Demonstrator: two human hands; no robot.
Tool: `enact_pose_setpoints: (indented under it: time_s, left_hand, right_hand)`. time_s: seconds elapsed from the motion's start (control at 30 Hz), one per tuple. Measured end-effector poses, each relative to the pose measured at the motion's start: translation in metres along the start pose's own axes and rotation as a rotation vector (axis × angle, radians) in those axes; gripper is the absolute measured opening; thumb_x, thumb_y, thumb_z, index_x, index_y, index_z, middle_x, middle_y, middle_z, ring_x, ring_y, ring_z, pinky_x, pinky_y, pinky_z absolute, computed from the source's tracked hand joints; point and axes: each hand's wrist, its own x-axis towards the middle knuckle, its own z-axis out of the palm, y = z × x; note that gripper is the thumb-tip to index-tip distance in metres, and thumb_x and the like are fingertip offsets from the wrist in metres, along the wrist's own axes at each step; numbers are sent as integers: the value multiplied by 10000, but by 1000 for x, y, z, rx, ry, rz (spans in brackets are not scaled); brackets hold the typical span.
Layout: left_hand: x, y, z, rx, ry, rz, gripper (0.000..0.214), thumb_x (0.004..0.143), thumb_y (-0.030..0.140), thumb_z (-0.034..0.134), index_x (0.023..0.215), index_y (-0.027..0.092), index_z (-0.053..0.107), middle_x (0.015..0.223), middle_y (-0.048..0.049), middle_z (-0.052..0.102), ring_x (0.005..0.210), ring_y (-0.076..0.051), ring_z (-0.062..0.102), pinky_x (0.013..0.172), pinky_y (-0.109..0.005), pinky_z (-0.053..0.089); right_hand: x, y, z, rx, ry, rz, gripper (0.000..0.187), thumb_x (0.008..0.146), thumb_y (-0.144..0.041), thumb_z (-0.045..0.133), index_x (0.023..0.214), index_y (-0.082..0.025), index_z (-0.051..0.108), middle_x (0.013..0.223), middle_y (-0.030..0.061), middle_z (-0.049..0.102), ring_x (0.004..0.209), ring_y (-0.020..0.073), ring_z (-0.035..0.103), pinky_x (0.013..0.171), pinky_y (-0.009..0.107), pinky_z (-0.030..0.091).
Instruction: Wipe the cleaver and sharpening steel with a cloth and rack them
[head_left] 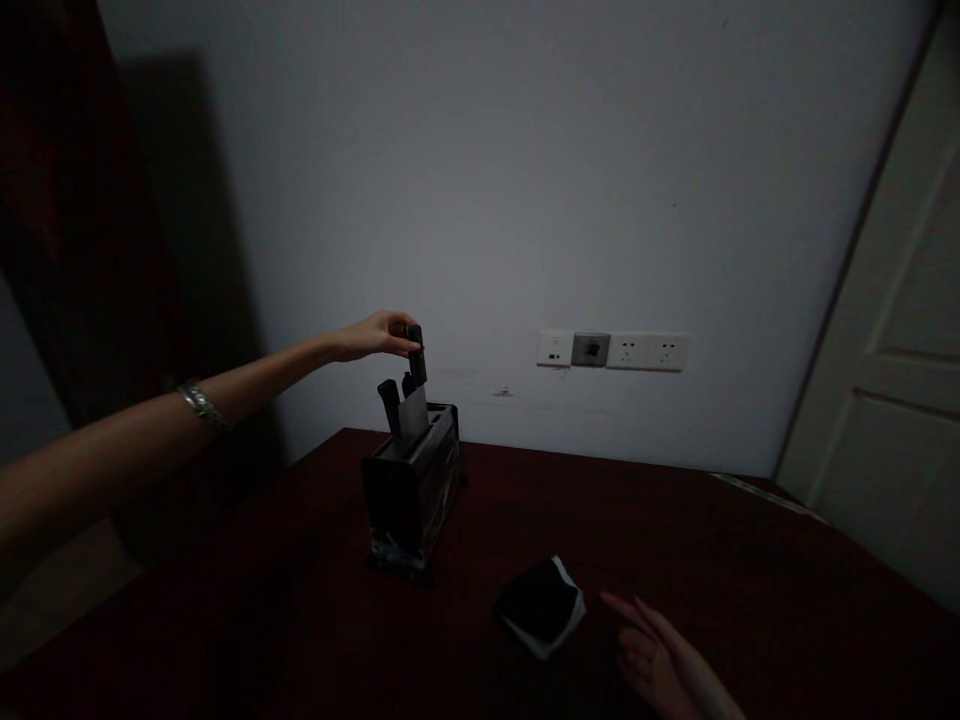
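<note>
My left hand (386, 335) is closed around the black handle of a knife (413, 412), whose broad blade is partly inside the slot of a knife block (420, 480). Other black handles (389, 405) stick up from the same block, close to the blade. Low on the right, my right hand (651, 650) is held with its fingers apart and nothing in them. Just left of its fingertips lies a dark folded cloth (541, 605) with a pale edge; hand and cloth look apart.
The block stands on a dark red table (600, 520) against a pale wall (480, 200). Sockets and a switch (611, 350) are set in the wall. A white door (892, 400) is at the right, and a dark red upright shape (67, 200) at the left.
</note>
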Motion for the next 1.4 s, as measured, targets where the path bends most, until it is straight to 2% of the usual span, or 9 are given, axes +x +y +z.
enact_pose_setpoints:
  time_s: [0.27, 0.4, 0.6, 0.8, 1.0, 1.13, 1.27, 1.33, 1.4]
  left_hand:
    - [-3, -3, 3, 314, -81, 5, 374, 631, 348, 673, 933, 147, 583, 916, -78, 641, 848, -203, 590, 750, -316, 418]
    - [-1, -6, 6, 528, -70, -21, 493, 593, 406, 677, 995, 145, 562, 1052, -101, 576, 944, -223, 537, 793, -314, 391]
    - [-2, -13, 14, 768, -159, 88, 490, 585, 454, 671, 942, 139, 554, 1069, -104, 483, 1023, -242, 425, 869, -323, 339]
    - [-4, -21, 24, 809, -238, 110, 468, 591, 475, 657, 920, 158, 559, 1027, -87, 463, 988, -242, 391, 837, -327, 343]
    - [-6, -20, 29, 821, -266, 97, 461, 588, 439, 649, 932, 143, 566, 1038, -104, 462, 995, -253, 369, 862, -338, 328]
    - [-7, -19, 31, 818, -291, 82, 565, 588, 456, 646, 1057, 158, 542, 1100, -111, 470, 1039, -262, 362, 872, -340, 333]
    - [-6, -14, 22, 829, -317, 58, 864, 502, 503, 712, 1248, 167, 434, 1250, -141, 429, 1138, -282, 338, 910, -339, 316]
    - [-3, -8, 9, 828, -303, 37, 902, 502, 514, 716, 1280, 171, 415, 1294, -146, 417, 1173, -282, 339, 928, -332, 304]
    - [3, -1, -9, 796, -273, 11, 829, 546, 509, 695, 1264, 179, 447, 1296, -137, 443, 1170, -269, 376, 928, -322, 309]
  right_hand:
    - [0, 0, -3, -32, -21, 1, 393, 663, -355, 707, 998, -162, 638, 591, 0, 651, 549, 110, 601, 606, 219, 449]
    - [1, -1, -2, -10, -24, -1, 360, 664, -325, 714, 973, -153, 643, 596, 9, 663, 533, 111, 601, 596, 221, 450]
    - [2, 2, -3, 4, -36, -12, 361, 649, -324, 732, 959, -159, 650, 569, -2, 648, 521, 103, 591, 583, 216, 441]
    - [2, 2, -5, -46, -25, -21, 352, 632, -345, 731, 934, -181, 658, 600, -1, 653, 548, 102, 591, 605, 217, 445]
    - [9, 4, -15, -30, -30, -11, 317, 635, -328, 728, 915, -190, 670, 629, 5, 664, 584, 115, 604, 631, 227, 457]
    - [9, 4, -18, -52, -36, -8, 305, 618, -315, 737, 896, -204, 682, 642, 5, 668, 593, 118, 603, 633, 226, 459]
    - [1, 2, -8, -85, 10, -5, 288, 578, -284, 750, 849, -203, 696, 678, 22, 674, 676, 143, 614, 698, 242, 464]
    - [-2, 1, -4, -90, 18, -7, 282, 567, -269, 749, 836, -201, 702, 694, 32, 679, 695, 153, 612, 718, 253, 462]
    - [-3, 0, -2, -82, 12, -5, 272, 556, -248, 749, 822, -205, 709, 685, 33, 678, 684, 153, 607, 714, 255, 458]
